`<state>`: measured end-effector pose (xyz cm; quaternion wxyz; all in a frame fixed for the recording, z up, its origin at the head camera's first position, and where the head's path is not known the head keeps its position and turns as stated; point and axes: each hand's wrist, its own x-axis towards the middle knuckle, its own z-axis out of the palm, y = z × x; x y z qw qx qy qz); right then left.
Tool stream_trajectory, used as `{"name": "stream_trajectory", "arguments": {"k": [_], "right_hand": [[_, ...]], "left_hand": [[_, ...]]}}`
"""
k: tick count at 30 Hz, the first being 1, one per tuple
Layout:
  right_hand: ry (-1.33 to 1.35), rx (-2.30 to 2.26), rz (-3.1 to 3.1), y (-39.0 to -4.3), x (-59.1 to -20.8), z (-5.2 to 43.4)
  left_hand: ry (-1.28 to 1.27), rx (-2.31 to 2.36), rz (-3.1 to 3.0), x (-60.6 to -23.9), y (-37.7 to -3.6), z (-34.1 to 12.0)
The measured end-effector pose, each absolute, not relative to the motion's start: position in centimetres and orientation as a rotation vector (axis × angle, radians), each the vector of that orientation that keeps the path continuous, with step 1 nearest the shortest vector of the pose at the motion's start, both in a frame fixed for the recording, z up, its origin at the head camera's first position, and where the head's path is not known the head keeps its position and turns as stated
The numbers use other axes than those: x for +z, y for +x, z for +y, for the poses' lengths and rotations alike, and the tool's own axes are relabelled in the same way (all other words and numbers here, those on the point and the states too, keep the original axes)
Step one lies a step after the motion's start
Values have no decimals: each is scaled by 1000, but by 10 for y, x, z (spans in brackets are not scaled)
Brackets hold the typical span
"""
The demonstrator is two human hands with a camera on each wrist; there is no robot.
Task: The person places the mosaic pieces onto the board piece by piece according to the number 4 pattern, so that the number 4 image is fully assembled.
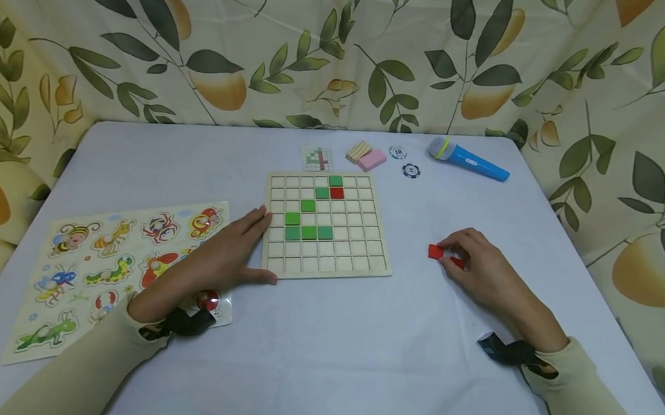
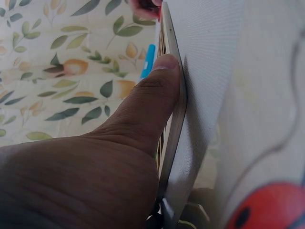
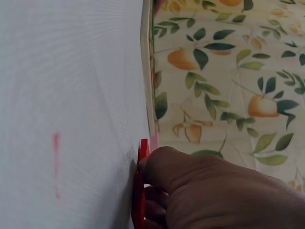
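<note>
A square wooden grid board (image 1: 359, 235) lies mid-table, with several green tiles (image 1: 309, 232) and one red tile (image 1: 337, 193) in its cells. My left hand (image 1: 219, 257) rests along the board's left edge, fingers fairly straight. In the left wrist view its thumb (image 2: 157, 90) lies against the board's rim (image 2: 177, 112). To the right of the board, my right hand (image 1: 487, 270) pinches a small red square tile (image 1: 435, 251) between thumb and fingers, low over the cloth. A second red piece (image 3: 137, 202) shows beneath that hand, partly hidden by the fingers.
An insect picture board (image 1: 86, 293) lies on the left, partly under my left forearm. Behind the grid board are a small pattern card (image 1: 316, 159), a striped block (image 1: 358, 151), a pink block (image 1: 372, 159), two round chips (image 1: 411, 170) and a blue microphone (image 1: 475, 161).
</note>
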<state>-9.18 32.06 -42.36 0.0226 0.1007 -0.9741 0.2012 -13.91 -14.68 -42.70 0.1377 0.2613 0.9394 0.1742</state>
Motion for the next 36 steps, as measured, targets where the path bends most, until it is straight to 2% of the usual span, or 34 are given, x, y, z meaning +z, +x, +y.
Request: {"name": "stream_trajectory", "arguments": {"k": [13, 24, 29, 36], "right_hand": [[599, 661, -2906, -113, -409, 295], [882, 524, -3011, -180, -386, 230], [965, 551, -3081, -212, -389, 199], [1157, 598, -3043, -237, -397, 179]], "left_hand": [[765, 508, 2721, -431, -139, -150], [764, 493, 2730, -434, -140, -151], [785, 502, 2740, -434, -143, -150], [773, 492, 2743, -432, -142, -150]]}}
